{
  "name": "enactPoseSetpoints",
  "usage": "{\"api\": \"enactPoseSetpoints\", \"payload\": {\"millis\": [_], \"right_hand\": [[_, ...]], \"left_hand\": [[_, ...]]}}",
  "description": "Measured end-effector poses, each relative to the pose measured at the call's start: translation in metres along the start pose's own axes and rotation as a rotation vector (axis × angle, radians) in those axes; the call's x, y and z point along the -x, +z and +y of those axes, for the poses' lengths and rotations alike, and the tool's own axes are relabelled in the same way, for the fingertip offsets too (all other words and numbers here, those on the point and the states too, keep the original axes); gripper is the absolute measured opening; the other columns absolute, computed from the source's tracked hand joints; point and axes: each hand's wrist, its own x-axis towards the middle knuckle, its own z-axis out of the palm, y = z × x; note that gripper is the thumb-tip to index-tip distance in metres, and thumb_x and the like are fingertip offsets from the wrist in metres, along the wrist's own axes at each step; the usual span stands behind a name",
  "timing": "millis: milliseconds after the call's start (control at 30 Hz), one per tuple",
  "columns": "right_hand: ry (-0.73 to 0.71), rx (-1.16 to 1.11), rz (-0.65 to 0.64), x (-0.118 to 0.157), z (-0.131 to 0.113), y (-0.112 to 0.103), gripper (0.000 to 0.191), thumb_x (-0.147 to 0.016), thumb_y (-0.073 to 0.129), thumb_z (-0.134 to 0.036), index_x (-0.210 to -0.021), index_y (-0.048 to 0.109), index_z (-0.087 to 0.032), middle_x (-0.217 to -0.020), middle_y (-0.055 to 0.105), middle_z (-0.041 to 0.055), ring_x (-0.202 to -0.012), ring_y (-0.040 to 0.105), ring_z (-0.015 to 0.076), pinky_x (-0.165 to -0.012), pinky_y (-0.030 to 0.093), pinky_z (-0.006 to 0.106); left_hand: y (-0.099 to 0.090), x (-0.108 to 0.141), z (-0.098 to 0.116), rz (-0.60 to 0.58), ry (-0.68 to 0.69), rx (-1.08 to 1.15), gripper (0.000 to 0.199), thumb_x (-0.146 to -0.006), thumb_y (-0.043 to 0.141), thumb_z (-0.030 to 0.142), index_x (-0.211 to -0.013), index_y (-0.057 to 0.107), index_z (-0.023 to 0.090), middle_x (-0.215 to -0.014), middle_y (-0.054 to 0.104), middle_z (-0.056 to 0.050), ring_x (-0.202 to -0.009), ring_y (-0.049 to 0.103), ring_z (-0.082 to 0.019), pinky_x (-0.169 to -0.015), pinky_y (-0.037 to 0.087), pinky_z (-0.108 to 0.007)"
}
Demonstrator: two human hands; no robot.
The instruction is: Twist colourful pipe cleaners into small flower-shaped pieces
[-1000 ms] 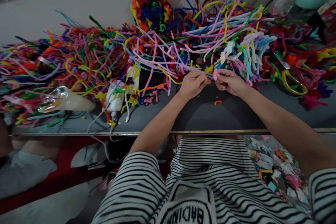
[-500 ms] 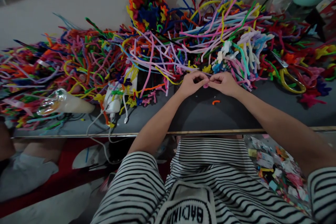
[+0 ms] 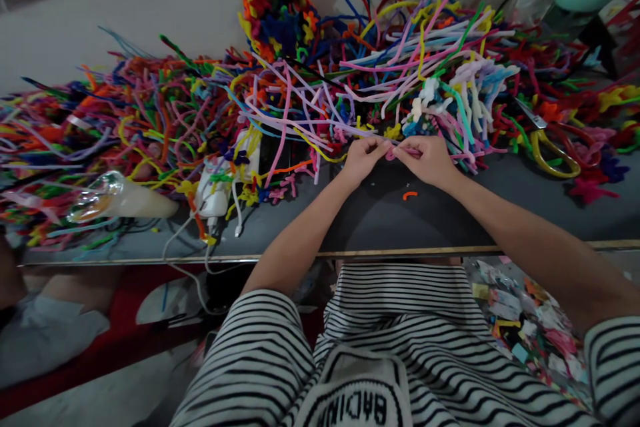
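A small pink pipe cleaner (image 3: 391,155), bent into a loop, is pinched between my two hands just above the dark table (image 3: 370,220). My left hand (image 3: 365,159) grips its left side with thumb and forefinger. From the right, my right hand (image 3: 425,157) closes on the same piece, and part of it is hidden under those fingers. A short orange pipe cleaner scrap (image 3: 410,195) lies on the table below my hands. Behind them, long lilac and pink pipe cleaners (image 3: 295,107) spread over the heap.
Yellow-handled scissors (image 3: 553,157) rest at the right. A white charger (image 3: 213,193) with cables and a clear plastic-wrapped roll (image 3: 125,197) are on the left. Bundled pipe-cleaner flowers (image 3: 280,20) stand against the wall. Scraps (image 3: 530,327) litter the floor at right. Another person's leg (image 3: 55,320) shows at lower left.
My fingers have shifted slightly on the pink pipe cleaner; my right fingers lie more along it, and more pink shows. The left hand's finger ring has narrowed.
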Motion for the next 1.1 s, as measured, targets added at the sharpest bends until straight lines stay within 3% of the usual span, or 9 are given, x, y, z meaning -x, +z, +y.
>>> {"api": "enactPoseSetpoints", "payload": {"millis": [233,400,533,667,833,1100], "right_hand": [[-0.002,-0.045,0.004,-0.002,-0.003,-0.003,0.029,-0.094,0.067,-0.042,-0.085,0.084,-0.02,-0.08,0.08,0.0043,-0.065,0.065,0.0153,-0.064,0.046,0.028],[0.021,0.037,0.018,-0.001,-0.002,-0.004,0.028,-0.093,0.067,-0.04,-0.081,0.082,-0.019,-0.078,0.08,0.0047,-0.066,0.067,0.0173,-0.067,0.047,0.03],[-0.028,0.188,0.035,0.0,0.005,-0.002,0.029,-0.096,0.064,-0.039,-0.085,0.082,-0.018,-0.077,0.079,0.0058,-0.069,0.068,0.0194,-0.066,0.044,0.031],[-0.057,0.298,-0.071,0.0,0.008,-0.001,0.038,-0.104,0.052,-0.04,-0.095,0.082,-0.018,-0.077,0.077,0.0065,-0.068,0.066,0.0203,-0.064,0.041,0.032],[-0.103,0.38,-0.077,-0.001,0.005,-0.005,0.038,-0.105,0.044,-0.025,-0.128,0.074,-0.019,-0.098,0.08,0.009,-0.087,0.073,0.0243,-0.077,0.049,0.034],[-0.055,0.508,-0.074,0.0,0.001,-0.007,0.038,-0.107,0.04,-0.025,-0.129,0.071,-0.02,-0.112,0.08,0.0113,-0.098,0.075,0.028,-0.081,0.054,0.038]], "left_hand": [[-0.003,-0.001,0.001,-0.065,0.018,0.103,0.054,-0.076,0.082,0.069,-0.072,0.074,0.016,-0.07,0.071,-0.001,-0.069,0.061,-0.01,-0.073,0.051,-0.025],[-0.004,-0.001,-0.004,-0.079,0.094,-0.017,0.053,-0.082,0.077,0.068,-0.084,0.08,0.015,-0.076,0.076,-0.004,-0.074,0.068,-0.012,-0.077,0.054,-0.025],[-0.002,0.003,-0.007,-0.018,0.141,-0.209,0.05,-0.084,0.078,0.061,-0.105,0.082,0.016,-0.082,0.079,-0.004,-0.07,0.067,-0.011,-0.065,0.05,-0.023],[-0.001,0.005,-0.007,0.075,0.161,-0.279,0.034,-0.09,0.075,0.049,-0.1,0.082,0.017,-0.084,0.081,-0.004,-0.074,0.071,-0.013,-0.072,0.054,-0.024],[-0.005,0.001,-0.006,0.17,0.12,-0.262,0.027,-0.095,0.068,0.041,-0.091,0.077,0.017,-0.076,0.076,-0.002,-0.067,0.066,-0.01,-0.069,0.054,-0.023],[-0.001,-0.001,-0.01,0.132,-0.016,-0.095,0.032,-0.092,0.073,0.05,-0.098,0.075,0.019,-0.08,0.076,-0.003,-0.064,0.068,-0.01,-0.048,0.044,-0.018]]}}
